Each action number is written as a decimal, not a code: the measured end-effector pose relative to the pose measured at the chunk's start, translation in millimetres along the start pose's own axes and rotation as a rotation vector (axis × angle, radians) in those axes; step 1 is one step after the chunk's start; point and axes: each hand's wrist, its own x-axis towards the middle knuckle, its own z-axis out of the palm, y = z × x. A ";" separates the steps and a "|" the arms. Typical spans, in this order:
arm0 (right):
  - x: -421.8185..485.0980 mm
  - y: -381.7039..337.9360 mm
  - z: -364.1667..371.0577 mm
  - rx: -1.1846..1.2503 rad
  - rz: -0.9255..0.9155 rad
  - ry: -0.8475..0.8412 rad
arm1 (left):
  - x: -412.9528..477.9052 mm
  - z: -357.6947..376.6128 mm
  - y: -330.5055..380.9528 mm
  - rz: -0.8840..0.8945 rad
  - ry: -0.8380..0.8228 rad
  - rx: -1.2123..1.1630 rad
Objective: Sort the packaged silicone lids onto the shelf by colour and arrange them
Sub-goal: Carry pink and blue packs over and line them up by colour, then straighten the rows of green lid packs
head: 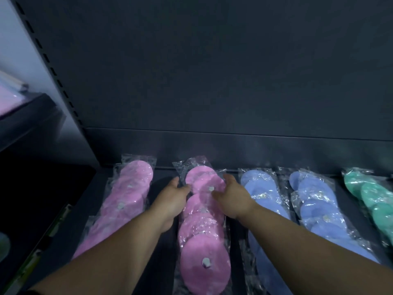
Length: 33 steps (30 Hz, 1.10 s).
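Head view: both hands are on the second row from the left, a line of overlapping round pink silicone lids in clear plastic wrappers (204, 231). The left hand (172, 196) is at the left edge of the row's far package, fingers roughly straight and tips touching the wrapper. The right hand (231, 196) comes in from the right side, fingers laid loosely over the top of the same package near its white centre knob. Neither hand is curled round anything, so the package sits bracketed between them, flat on the shelf.

All rows run near to far. The other pink row (127, 196) is left of the left hand, with a bare strip of shelf between. Right of the right hand are two rows of blue wrapped lids (261, 192) (319, 201), then a green row (370, 194) cut off by the right frame edge. The right wrist is just beside the nearer blue row.

Far ends of the rows stop near the step at the back, the left pink row reaching furthest. Gaps between rows are narrow, widest either side of the held row.

The shelf deck is dark matte metal (161, 241), with a dark back panel (212, 71). A slotted upright (49, 60) stands far left. Beyond it is a neighbouring shelf (32, 116) with pale pink stock, too blurred to identify.
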 end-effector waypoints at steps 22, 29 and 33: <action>27.5 -1.8 17.8 0.084 -0.032 -0.011 | 41.0 1.7 16.4 0.072 -0.085 -0.085; 28.3 2.9 24.2 -0.018 -0.033 0.027 | 42.6 6.3 19.5 0.167 -0.152 0.125; 21.3 5.3 9.2 -0.016 -0.074 0.068 | 31.1 4.6 17.9 0.284 0.024 0.305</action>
